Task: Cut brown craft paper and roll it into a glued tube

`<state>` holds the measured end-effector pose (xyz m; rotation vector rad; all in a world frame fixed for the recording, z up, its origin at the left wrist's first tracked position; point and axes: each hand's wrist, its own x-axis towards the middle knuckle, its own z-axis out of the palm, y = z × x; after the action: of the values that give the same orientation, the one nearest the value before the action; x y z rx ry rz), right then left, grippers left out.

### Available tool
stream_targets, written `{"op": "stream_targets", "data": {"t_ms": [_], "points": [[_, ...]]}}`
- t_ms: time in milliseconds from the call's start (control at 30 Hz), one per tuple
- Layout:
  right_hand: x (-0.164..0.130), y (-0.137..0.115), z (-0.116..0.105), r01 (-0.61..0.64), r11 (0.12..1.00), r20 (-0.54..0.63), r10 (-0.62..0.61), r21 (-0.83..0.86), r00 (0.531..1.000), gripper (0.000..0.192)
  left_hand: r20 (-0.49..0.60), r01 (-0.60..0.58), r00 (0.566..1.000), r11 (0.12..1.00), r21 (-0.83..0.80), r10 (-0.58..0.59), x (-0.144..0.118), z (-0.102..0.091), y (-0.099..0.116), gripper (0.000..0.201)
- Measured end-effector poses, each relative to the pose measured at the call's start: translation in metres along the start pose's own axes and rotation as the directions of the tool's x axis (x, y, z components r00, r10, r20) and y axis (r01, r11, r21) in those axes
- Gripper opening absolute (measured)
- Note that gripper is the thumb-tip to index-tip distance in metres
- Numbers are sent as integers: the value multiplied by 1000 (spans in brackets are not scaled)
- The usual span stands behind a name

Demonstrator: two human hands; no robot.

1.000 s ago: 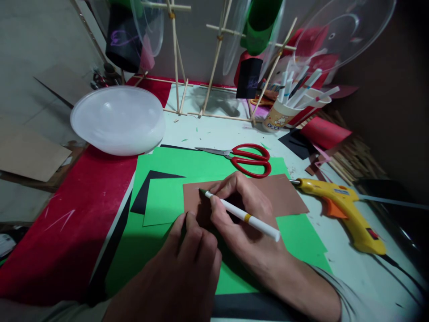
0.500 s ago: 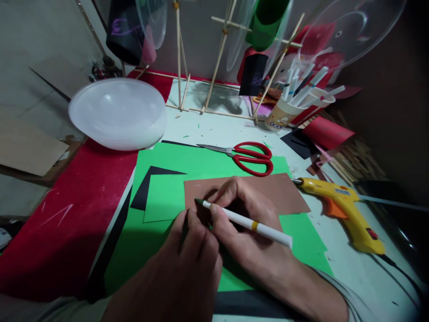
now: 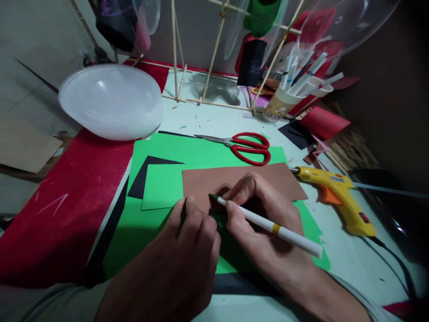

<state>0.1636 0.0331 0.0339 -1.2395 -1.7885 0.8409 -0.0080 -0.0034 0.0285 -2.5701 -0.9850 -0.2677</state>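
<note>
My right hand (image 3: pixel 264 223) grips a white pen (image 3: pixel 268 223) with a dark green tip and a yellow band. The tip rests on a brown paper sheet (image 3: pixel 214 179) near its lower edge. My left hand (image 3: pixel 177 259) lies flat, fingertips pressing on the brown sheet's lower left part and the green paper (image 3: pixel 161 188) beneath it. A black sheet (image 3: pixel 144 179) pokes out between the green layers.
Red-handled scissors (image 3: pixel 244 147) lie behind the brown sheet. A yellow glue gun (image 3: pixel 338 197) rests at the right. An upturned white bowl (image 3: pixel 110 100) sits back left, a paper cup of pens (image 3: pixel 284 100) back right, behind a wooden stick frame (image 3: pixel 208 58). Red paper (image 3: pixel 60 197) covers the left.
The pen tip has moved to the right along the brown sheet, and my right hand shifted right with it. My left hand stays pressed in place.
</note>
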Motion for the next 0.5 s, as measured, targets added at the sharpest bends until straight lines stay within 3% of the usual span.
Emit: {"op": "stream_targets", "data": {"t_ms": [267, 500], "points": [[-10, 0, -2, -22, 999, 3, 22, 43, 1000, 18, -118, 66, 991, 998, -24, -68, -8, -2, 6, 36], [-11, -3, 4, -48, 992, 25, 45, 116, 999, 18, -113, 67, 991, 998, -7, -67, -11, 1, 8, 31]]}}
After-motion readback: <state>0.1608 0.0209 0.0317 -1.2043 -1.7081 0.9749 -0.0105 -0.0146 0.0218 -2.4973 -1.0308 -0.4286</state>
